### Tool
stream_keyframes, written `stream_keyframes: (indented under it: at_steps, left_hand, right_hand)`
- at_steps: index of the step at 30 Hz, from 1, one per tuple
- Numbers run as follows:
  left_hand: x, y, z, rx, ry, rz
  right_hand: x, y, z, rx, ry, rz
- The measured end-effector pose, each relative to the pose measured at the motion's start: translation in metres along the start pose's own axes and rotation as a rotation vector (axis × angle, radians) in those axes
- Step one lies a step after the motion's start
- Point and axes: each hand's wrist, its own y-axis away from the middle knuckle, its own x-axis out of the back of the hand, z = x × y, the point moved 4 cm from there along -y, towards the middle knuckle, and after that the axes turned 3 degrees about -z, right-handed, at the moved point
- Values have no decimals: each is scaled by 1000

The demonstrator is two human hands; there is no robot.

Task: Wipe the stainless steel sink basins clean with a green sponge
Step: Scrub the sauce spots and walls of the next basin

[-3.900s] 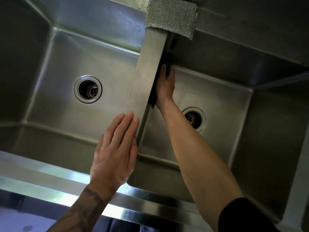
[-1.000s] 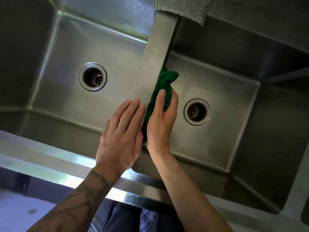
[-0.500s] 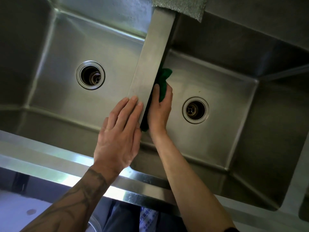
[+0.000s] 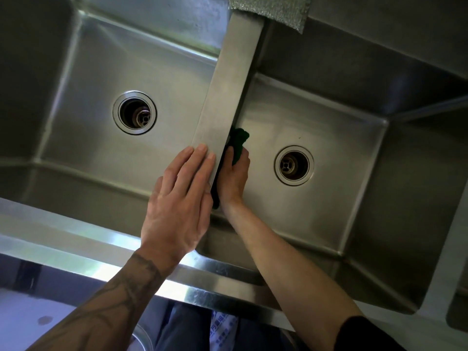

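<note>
A double stainless steel sink fills the view, with a left basin point(image 4: 96, 72) and a right basin point(image 4: 329, 198) split by a flat steel divider point(image 4: 228, 92). My right hand point(image 4: 234, 178) is down in the right basin and presses the green sponge point(image 4: 239, 139) against the divider's right wall. Most of the sponge is hidden behind the hand and the divider's edge. My left hand point(image 4: 179, 206) lies flat on the near end of the divider, fingers straight.
Each basin has a round drain: the left drain point(image 4: 134, 112) and the right drain point(image 4: 293, 165). A grey scouring pad point(image 4: 273, 8) lies over the divider's far end. The sink's shiny front rim point(image 4: 76, 249) runs along the near side.
My right hand has slid the sponge back and forth along the divider wall: near at one second ago, then slightly farther and lower in the basin. My left hand has stayed on the divider.
</note>
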Motion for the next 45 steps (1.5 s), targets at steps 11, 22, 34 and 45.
stream_keyframes:
  at_steps: [11, 22, 34, 45]
  left_hand:
    - [-2, 0, -1, 8, 20, -11]
    - [-2, 0, -1, 38, 39, -29]
    - [7, 17, 4, 109, 105, -7]
    - [5, 69, 34, 600, 7, 79]
  right_hand:
    - [3, 21, 17, -19, 71, -76]
    - [16, 40, 25, -81, 138, -258]
    - [41, 35, 46, 95, 657, -714]
    - [62, 43, 50, 219, 846, -987]
